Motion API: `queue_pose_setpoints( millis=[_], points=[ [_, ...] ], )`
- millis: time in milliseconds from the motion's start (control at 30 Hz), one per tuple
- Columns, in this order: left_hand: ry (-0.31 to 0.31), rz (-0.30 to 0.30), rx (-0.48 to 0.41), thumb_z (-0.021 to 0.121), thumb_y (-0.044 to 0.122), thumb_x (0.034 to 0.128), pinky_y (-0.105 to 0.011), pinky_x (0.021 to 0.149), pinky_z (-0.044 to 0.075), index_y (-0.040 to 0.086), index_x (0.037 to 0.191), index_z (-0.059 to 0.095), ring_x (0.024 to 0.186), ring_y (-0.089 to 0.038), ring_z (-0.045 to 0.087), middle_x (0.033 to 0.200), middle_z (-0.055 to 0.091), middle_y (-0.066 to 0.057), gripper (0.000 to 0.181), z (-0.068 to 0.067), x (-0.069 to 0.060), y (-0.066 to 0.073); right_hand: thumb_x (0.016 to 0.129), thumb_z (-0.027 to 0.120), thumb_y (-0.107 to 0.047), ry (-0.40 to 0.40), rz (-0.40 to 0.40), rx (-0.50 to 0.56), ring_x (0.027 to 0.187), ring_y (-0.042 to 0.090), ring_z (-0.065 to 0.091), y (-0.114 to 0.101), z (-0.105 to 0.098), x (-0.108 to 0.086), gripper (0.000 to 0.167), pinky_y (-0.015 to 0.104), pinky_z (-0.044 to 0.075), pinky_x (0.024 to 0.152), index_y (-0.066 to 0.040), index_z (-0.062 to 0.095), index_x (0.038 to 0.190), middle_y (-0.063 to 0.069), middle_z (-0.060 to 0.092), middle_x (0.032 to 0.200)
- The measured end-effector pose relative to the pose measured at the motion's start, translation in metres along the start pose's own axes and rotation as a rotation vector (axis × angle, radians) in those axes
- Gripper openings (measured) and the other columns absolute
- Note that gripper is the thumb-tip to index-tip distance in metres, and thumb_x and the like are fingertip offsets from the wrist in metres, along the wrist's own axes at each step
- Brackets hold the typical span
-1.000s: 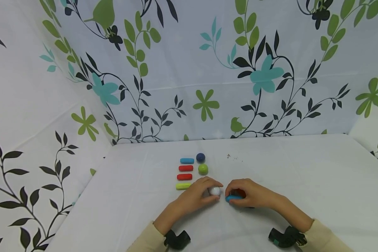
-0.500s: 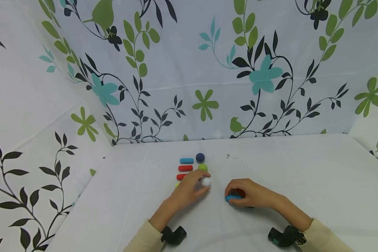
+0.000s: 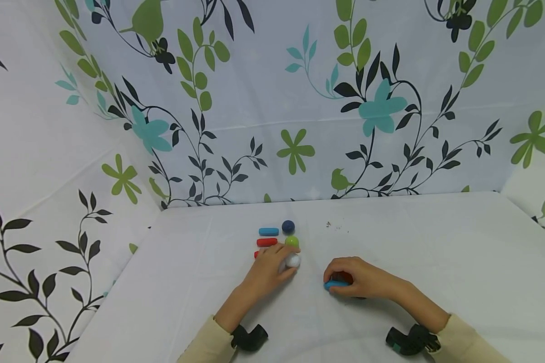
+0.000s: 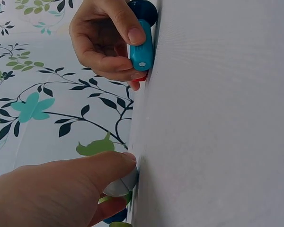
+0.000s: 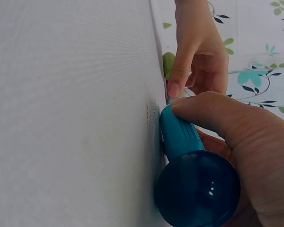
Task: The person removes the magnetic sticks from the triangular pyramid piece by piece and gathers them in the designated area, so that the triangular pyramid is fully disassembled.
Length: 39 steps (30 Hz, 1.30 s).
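My left hand (image 3: 263, 271) holds a white ball (image 3: 292, 260) low at the table, thumb on the near side and fingers on the far side. In the left wrist view the ball (image 4: 123, 183) shows under the thumb. To the right, my right hand (image 3: 365, 278) pinches a blue stick (image 3: 336, 285), its thumb pressed on the ribbed side (image 5: 182, 135). Against this stick lies a dark blue ball (image 5: 197, 189), close to the palm. A sliver of something red (image 4: 141, 77) peeps out below the right fingers. Those fingers' far ends are partly hidden.
Beyond the left hand lie a blue stick (image 3: 269, 232), a red stick (image 3: 267, 242) and a second red one (image 3: 256, 254), mostly covered. Beside them sit a navy ball (image 3: 288, 226) and a green ball (image 3: 292, 241). Patterned cloth (image 3: 254, 126) hangs behind the white table (image 3: 436, 252).
My left hand has moved left and slightly away with the white ball, up near the green ball. It now covers the yellow-green stick and much of a red one. The right hand stays put.
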<state>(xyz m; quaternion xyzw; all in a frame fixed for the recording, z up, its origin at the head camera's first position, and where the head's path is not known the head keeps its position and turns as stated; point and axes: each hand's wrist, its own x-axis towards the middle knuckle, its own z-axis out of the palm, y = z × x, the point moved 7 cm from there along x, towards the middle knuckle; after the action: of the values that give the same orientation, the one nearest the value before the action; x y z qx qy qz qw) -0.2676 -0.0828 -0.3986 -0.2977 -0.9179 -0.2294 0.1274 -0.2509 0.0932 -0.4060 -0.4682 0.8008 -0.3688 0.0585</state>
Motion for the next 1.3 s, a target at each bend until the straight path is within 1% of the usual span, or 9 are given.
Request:
queue_pose_setpoints(
  millis=[200, 433, 600, 767, 900, 1000, 1067, 1200, 1300],
  points=[
    [-0.005, -0.005, 0.009, 0.077, 0.018, 0.0849, -0.043, 0.092, 0.043, 0.013, 0.119, 0.065, 0.112, -0.023, 0.058, 0.117, 0.064, -0.005, 0.036, 0.002, -0.001, -0.002, 0.092, 0.068, -0.014, -0.005, 0.004, 0.015, 0.081, 0.007, 0.052, -0.002, 0.000, 0.000, 0.009, 0.023, 0.049, 0.072, -0.013, 0.067, 0.102, 0.001, 0.066, 0.096],
    [0.011, 0.016, 0.018, 0.078, 0.020, 0.0836, -0.046, 0.093, 0.041, 0.014, 0.119, 0.065, 0.115, -0.025, 0.055, 0.118, 0.063, -0.006, 0.038, 0.003, -0.001, -0.003, 0.093, 0.068, -0.016, 0.001, -0.010, 0.008, 0.082, 0.008, 0.053, -0.002, 0.000, 0.000, 0.009, 0.023, 0.049, 0.072, -0.013, 0.067, 0.102, -0.001, 0.065, 0.096],
    [0.023, 0.033, 0.045, 0.077, 0.023, 0.0842, -0.046, 0.095, 0.040, 0.016, 0.120, 0.064, 0.117, -0.025, 0.054, 0.119, 0.062, -0.004, 0.039, 0.002, -0.001, 0.000, 0.093, 0.068, -0.017, -0.004, 0.009, 0.005, 0.084, 0.008, 0.054, 0.000, 0.000, 0.000, 0.010, 0.024, 0.050, 0.075, -0.014, 0.067, 0.102, -0.003, 0.065, 0.097],
    [0.031, 0.063, 0.046, 0.075, 0.022, 0.0865, -0.046, 0.099, 0.042, 0.018, 0.121, 0.064, 0.120, -0.022, 0.052, 0.120, 0.062, -0.002, 0.037, -0.001, 0.001, 0.008, 0.091, 0.069, -0.017, 0.006, 0.034, -0.004, 0.086, 0.008, 0.054, 0.002, -0.002, -0.001, 0.010, 0.025, 0.050, 0.079, -0.016, 0.067, 0.101, -0.007, 0.064, 0.098],
    [0.055, 0.129, 0.030, 0.075, 0.018, 0.0857, -0.046, 0.100, 0.044, 0.017, 0.119, 0.065, 0.118, -0.022, 0.053, 0.117, 0.062, -0.003, 0.035, -0.006, 0.002, 0.021, 0.091, 0.070, -0.017, 0.027, 0.024, -0.036, 0.086, 0.010, 0.054, 0.001, -0.005, -0.001, 0.010, 0.025, 0.049, 0.079, -0.017, 0.067, 0.100, -0.008, 0.064, 0.098],
    [0.057, 0.178, 0.034, 0.076, 0.018, 0.0846, -0.043, 0.099, 0.045, 0.015, 0.118, 0.065, 0.115, -0.021, 0.054, 0.115, 0.062, -0.003, 0.035, -0.006, 0.003, 0.030, 0.090, 0.071, -0.016, 0.053, 0.009, -0.063, 0.088, 0.012, 0.054, -0.001, -0.009, -0.002, 0.010, 0.027, 0.049, 0.080, -0.017, 0.067, 0.099, -0.007, 0.064, 0.099],
    [0.036, 0.192, 0.036, 0.075, 0.018, 0.0856, -0.040, 0.099, 0.045, 0.016, 0.118, 0.065, 0.115, -0.020, 0.054, 0.115, 0.062, -0.002, 0.034, -0.003, 0.003, 0.034, 0.089, 0.072, -0.015, 0.077, -0.014, -0.084, 0.090, 0.013, 0.054, -0.003, -0.013, -0.003, 0.011, 0.029, 0.050, 0.081, -0.017, 0.067, 0.099, -0.007, 0.064, 0.100],
    [-0.014, 0.202, 0.034, 0.072, 0.020, 0.0883, -0.038, 0.100, 0.045, 0.017, 0.119, 0.064, 0.115, -0.017, 0.054, 0.117, 0.062, 0.000, 0.032, 0.003, 0.003, 0.041, 0.089, 0.072, -0.016, 0.099, -0.029, -0.120, 0.095, 0.013, 0.055, -0.005, -0.021, -0.005, 0.011, 0.032, 0.051, 0.086, -0.017, 0.068, 0.099, -0.007, 0.063, 0.101],
    [-0.056, 0.195, 0.018, 0.071, 0.022, 0.0895, -0.037, 0.099, 0.046, 0.018, 0.121, 0.064, 0.116, -0.015, 0.054, 0.118, 0.062, 0.000, 0.032, 0.005, 0.002, 0.045, 0.090, 0.072, -0.021, 0.084, 0.011, -0.112, 0.096, 0.015, 0.055, -0.004, -0.027, -0.007, 0.011, 0.033, 0.051, 0.087, -0.016, 0.068, 0.099, -0.006, 0.063, 0.102]
  ],
)
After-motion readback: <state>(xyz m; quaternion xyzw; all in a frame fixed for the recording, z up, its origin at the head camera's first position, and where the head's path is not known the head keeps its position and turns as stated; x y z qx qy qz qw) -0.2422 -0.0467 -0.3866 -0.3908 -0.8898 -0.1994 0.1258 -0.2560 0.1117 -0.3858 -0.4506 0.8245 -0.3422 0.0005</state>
